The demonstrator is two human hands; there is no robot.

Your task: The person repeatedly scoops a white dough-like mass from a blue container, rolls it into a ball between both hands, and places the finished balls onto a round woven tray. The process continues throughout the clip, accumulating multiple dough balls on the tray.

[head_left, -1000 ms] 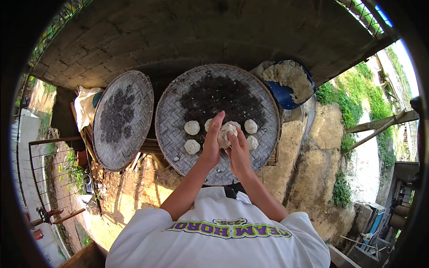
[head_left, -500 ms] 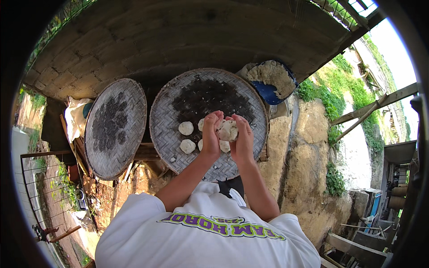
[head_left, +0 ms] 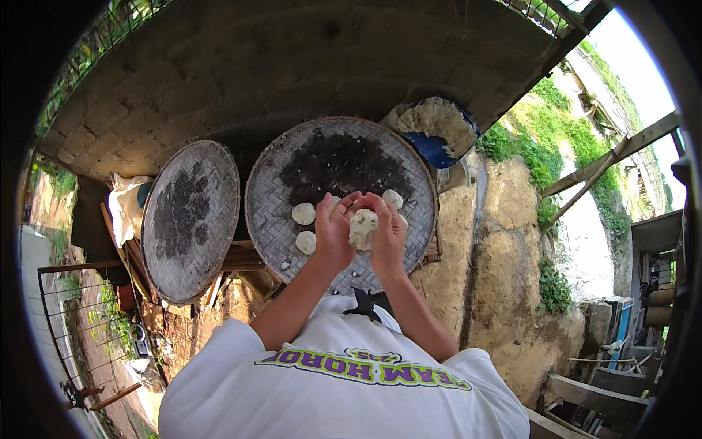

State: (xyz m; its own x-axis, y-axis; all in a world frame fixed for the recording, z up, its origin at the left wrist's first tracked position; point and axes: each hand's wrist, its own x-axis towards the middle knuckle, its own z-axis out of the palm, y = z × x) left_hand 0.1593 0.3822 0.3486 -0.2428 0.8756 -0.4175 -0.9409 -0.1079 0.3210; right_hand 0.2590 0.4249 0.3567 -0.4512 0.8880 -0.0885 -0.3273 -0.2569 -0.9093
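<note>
A pale, crumbly lump of dough sits between my two cupped hands, above a round woven bamboo tray. My left hand presses against its left side, and my right hand curves around its right. The fingertips of both hands come close together beyond the lump. On the tray lie several whitish dough balls: one ball and another ball are left of my hands, and a further ball shows just past my right fingers. My hands partly hide other balls.
Beyond the tray at the right, a blue basin holds a heap of pale dough. A second woven tray leans at the left, stained dark in its middle. A block wall rises behind. Rough stone ground lies at the right.
Both hands have come slightly nearer to me and to the left, with the dough lump between them. A ball beyond my right fingers has come into sight.
</note>
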